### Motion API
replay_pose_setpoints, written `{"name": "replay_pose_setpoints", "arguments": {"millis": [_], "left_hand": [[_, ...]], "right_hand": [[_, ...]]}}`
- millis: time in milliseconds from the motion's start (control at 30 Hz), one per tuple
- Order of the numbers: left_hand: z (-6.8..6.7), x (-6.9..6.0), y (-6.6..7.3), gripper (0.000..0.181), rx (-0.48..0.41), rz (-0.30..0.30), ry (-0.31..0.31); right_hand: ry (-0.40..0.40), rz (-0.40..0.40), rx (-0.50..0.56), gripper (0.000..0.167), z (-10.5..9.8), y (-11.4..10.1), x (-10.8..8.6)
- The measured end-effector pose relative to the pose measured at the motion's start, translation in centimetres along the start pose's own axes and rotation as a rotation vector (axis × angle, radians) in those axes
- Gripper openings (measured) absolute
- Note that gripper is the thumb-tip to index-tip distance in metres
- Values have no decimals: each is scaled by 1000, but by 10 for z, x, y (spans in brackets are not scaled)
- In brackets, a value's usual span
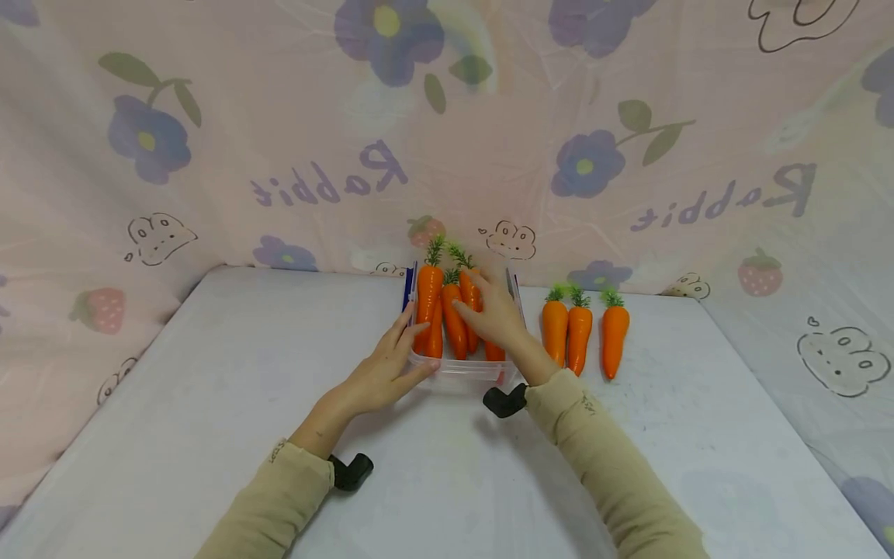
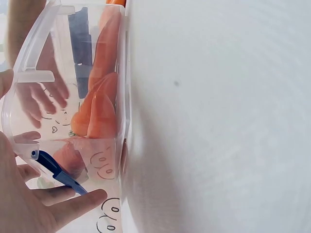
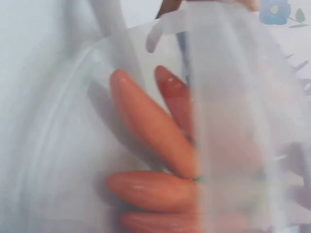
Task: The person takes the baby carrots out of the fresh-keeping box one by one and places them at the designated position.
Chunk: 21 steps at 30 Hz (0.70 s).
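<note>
A clear plastic box (image 1: 461,371) with blue side latches stands at the far middle of the table, holding several orange toy carrots (image 1: 429,291) with green tops. At its left front corner my left hand (image 1: 380,376) touches the rim, thumb along the front and fingers spread over the left side. Beside the blue latch (image 2: 58,172), the left wrist view shows those fingers fairly straight. My right hand (image 1: 497,310) reaches over the box's right side, above the carrots. Through the clear wall its fingers (image 2: 41,97) hang loosely with nothing seen in them.
Three more carrots (image 1: 579,330) lie on the white table (image 1: 174,404) to the right of the box, tops toward the back. A printed cloth (image 1: 475,155) hangs behind the table. Black wrist mounts (image 1: 504,401) stick out below both sleeves.
</note>
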<state>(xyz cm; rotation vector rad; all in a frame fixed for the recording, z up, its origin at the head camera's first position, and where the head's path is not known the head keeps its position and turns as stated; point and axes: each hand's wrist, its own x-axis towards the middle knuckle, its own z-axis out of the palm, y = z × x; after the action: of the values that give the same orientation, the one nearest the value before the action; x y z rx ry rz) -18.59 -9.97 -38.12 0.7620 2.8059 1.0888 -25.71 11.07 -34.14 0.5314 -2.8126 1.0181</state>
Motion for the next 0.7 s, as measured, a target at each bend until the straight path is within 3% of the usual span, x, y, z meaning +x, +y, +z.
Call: {"name": "replay_pose_setpoints", "arguments": {"millis": [433, 700], "left_hand": [[0, -1, 2, 70, -5, 15, 11], [0, 0, 0, 70, -1, 0, 5]], "right_hand": [[-139, 75, -100, 66, 10, 6, 2], [-175, 111, -133, 69, 11, 8, 7]]}}
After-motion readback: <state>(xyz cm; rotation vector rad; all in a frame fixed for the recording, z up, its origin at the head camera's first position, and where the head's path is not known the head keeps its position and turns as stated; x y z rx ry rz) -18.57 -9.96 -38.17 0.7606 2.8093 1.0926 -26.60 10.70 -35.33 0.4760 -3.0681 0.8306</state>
